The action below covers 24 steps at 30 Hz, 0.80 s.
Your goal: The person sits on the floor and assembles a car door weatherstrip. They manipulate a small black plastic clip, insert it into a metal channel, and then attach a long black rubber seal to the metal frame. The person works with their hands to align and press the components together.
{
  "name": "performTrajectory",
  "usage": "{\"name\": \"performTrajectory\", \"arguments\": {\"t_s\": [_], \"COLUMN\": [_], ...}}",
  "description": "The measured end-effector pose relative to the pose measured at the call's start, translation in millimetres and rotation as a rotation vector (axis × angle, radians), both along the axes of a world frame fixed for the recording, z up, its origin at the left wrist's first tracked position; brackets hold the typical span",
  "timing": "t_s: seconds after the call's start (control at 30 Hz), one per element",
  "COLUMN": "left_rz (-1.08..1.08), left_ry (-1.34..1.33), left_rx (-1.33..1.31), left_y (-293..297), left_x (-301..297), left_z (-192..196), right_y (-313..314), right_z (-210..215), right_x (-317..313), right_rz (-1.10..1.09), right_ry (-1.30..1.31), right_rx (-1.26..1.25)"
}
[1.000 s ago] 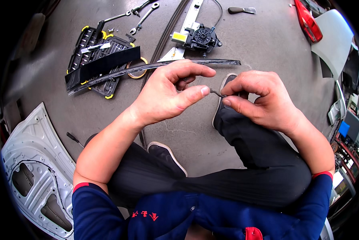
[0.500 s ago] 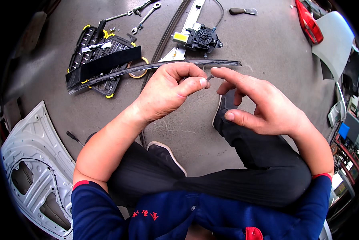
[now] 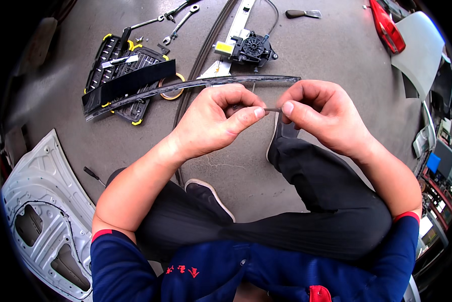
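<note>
Between my hands stretches a short, thin dark strip (image 3: 272,109), too small to name more closely. My left hand (image 3: 217,117) pinches one end between thumb and forefinger; my right hand (image 3: 326,115) pinches the other end the same way. Just beyond my fingers lies a long, curved black trim strip (image 3: 211,82), which overlaps a flat glossy black panel (image 3: 135,81) on its left. Farther off is a window regulator (image 3: 253,48) with a round black motor unit and a white rail.
An open socket set case (image 3: 105,55) lies under the black panel, near wrenches (image 3: 180,24) and a tape roll (image 3: 172,93). A scraper (image 3: 302,14) is at the back. A bare metal door panel (image 3: 44,201) and screwdriver (image 3: 92,174) lie left; a red tail light (image 3: 387,27) is right.
My right hand has closed from spread fingers into a pinch on the strip's free end. The strip now runs level between both hands. My left hand has barely moved.
</note>
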<state>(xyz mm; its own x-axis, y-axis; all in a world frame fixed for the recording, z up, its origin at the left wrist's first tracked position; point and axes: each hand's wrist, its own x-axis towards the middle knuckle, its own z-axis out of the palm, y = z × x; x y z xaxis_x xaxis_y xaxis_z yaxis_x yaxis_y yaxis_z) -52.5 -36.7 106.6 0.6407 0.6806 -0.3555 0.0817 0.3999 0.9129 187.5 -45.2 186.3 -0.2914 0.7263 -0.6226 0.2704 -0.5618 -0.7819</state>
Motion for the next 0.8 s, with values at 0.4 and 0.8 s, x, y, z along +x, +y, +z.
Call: {"name": "performTrajectory", "arguments": {"t_s": [0.4,0.8], "left_rz": [0.16,0.185], "left_ry": [-0.048,0.057], "left_rx": [0.226,0.852], "left_y": [-1.3,-5.7], "left_x": [6.6,19.4], "left_z": [3.1,-1.0], "right_y": [-1.3,-0.7], "right_z": [1.1,2.0], "right_x": [3.0,-3.1], "right_rz": [0.003,0.001], "right_ry": [0.051,-0.069], "right_rx": [-0.069,-0.084]}}
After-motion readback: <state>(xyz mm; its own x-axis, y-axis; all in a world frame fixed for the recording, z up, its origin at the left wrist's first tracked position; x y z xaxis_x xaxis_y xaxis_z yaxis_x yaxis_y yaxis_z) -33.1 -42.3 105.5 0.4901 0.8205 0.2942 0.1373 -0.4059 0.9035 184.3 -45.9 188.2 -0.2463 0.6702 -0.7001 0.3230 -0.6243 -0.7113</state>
